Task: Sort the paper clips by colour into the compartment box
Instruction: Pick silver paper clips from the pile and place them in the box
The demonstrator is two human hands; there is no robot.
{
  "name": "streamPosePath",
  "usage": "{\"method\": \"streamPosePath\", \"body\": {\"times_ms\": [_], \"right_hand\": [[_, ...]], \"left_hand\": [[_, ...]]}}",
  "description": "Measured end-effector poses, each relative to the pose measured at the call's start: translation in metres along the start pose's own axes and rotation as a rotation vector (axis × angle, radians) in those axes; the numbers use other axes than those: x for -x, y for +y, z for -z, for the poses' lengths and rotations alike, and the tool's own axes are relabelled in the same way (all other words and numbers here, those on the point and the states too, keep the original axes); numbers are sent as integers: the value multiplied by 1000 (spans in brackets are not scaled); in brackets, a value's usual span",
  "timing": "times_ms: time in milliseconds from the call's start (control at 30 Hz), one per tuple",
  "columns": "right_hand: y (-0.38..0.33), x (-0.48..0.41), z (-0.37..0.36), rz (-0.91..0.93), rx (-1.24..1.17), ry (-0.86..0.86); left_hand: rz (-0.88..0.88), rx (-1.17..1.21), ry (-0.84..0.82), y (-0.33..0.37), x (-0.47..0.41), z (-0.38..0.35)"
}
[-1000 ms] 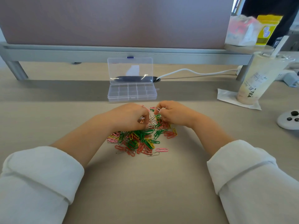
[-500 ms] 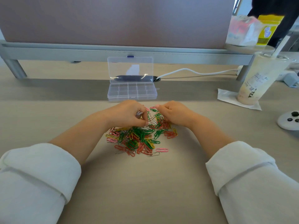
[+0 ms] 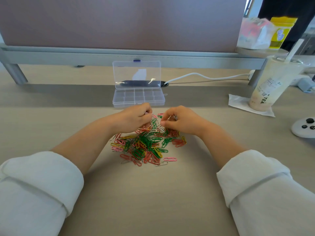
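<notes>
Two hands curl over the far edge of the heap: the left hand (image 3: 136,117) and right hand (image 3: 181,120) each seem to pinch a few silvery paper clips (image 3: 146,145). The rest lie tangled on the tabletop (image 3: 153,201), just before the open box (image 3: 139,103), whose compartments look empty. Hooked clips may drag up wrong colours and mix.

The compartment box (image 3: 139,103) is glossy clear plastic, the desk (image 3: 153,201) matt wood-grain, the sleeves (image 3: 34,184) cloth.
</notes>
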State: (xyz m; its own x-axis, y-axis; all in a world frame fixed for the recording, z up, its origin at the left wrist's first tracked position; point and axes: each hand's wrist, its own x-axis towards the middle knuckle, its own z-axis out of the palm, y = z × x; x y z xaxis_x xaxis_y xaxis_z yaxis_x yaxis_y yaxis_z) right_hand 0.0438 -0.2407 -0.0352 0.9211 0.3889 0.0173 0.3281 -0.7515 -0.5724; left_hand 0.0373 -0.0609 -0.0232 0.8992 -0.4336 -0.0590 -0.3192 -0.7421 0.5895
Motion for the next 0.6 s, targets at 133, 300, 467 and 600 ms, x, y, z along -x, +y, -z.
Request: {"method": "streamPosePath", "body": {"times_ms": [133, 300, 467, 600], "right_hand": [[-1, 2, 2, -47, 70, -36], [-3, 2, 4, -86, 104, -48], [-3, 2, 4, -58, 115, -59], [-2, 0, 3, -49, 144, -49]], "left_hand": [[8, -39, 25, 2, 1, 0], [0, -80, 25, 1, 1, 0], [0, -58, 37, 0, 0, 0], [0, -21, 41, -2, 0, 0]]}}
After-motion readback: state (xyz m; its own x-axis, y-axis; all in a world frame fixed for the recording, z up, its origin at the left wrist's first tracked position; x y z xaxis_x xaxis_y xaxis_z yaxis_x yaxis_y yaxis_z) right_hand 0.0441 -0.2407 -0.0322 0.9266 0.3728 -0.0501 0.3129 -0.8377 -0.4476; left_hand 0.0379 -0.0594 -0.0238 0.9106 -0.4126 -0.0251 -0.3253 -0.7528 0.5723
